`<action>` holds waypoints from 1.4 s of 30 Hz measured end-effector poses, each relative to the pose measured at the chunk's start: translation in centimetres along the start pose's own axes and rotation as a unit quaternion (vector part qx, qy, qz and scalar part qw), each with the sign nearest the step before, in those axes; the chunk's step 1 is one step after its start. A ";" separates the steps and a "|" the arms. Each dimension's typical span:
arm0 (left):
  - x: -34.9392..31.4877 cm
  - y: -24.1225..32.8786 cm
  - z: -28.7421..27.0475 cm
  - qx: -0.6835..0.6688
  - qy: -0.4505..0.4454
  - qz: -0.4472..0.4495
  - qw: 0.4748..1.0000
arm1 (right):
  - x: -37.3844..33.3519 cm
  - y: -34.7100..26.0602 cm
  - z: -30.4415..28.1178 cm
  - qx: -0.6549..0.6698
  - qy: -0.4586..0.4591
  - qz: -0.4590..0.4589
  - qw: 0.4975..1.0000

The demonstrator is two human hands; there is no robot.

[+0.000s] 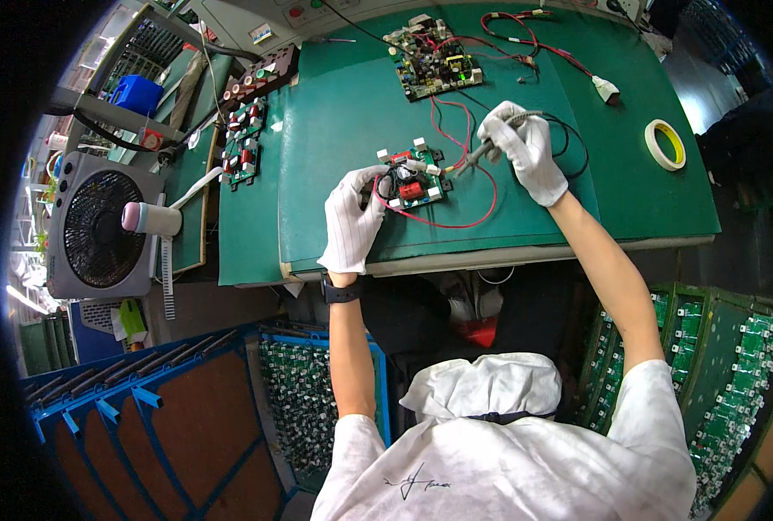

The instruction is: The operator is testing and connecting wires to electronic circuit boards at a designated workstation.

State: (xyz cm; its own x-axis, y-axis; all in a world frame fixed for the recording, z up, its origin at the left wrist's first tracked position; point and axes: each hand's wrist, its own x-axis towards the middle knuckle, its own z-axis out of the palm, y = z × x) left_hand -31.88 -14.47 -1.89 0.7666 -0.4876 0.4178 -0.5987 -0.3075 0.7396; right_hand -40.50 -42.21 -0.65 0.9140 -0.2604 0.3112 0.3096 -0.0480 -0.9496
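Your left hand (353, 219) seemingly pinches the circuit board (412, 190) at its eight o'clock edge; apart, your right hand (525, 149) grips a grey probe (476, 157).

The gloves (350, 227) are matt, ribbed cloth. The tabletop (334, 113) is smooth, faintly glossy; the red wire (456, 227) is smooth plastic.

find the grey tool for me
In the head view, the grey tool is in the right hand, its tip just right of the circuit board at the left hand.
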 end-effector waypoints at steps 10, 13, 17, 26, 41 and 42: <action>0.0 -0.3 0.2 0.036 -0.004 0.023 0.999 | -0.8 0.2 1.3 -0.164 -0.078 -0.219 0.959; 0.3 -0.2 0.3 0.033 -0.003 0.026 0.999 | -0.6 0.1 1.3 -0.183 -0.088 -0.217 0.955; 0.6 -0.5 0.1 0.011 0.000 0.008 1.000 | 0.0 -0.2 1.5 -0.188 -0.108 -0.210 0.953; -0.1 -0.2 0.5 -0.016 0.009 0.023 1.000 | -0.9 -0.6 1.7 -0.192 -0.096 -0.183 0.959; 0.1 -0.1 -0.3 0.005 -0.013 0.016 1.000 | -0.5 -0.9 2.2 -0.194 -0.081 -0.181 0.961; 0.0 0.0 -0.3 0.002 -0.016 0.007 1.000 | -0.7 -0.8 2.2 -0.184 -0.077 -0.170 0.965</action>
State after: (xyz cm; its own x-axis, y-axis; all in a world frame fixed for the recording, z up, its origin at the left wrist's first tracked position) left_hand -31.80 -14.25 -1.72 0.7510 -0.5172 0.4105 -0.6096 -0.3042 0.7320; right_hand -40.79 -39.88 -0.02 0.8130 -0.0240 0.5818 0.5101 -0.4523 -0.7316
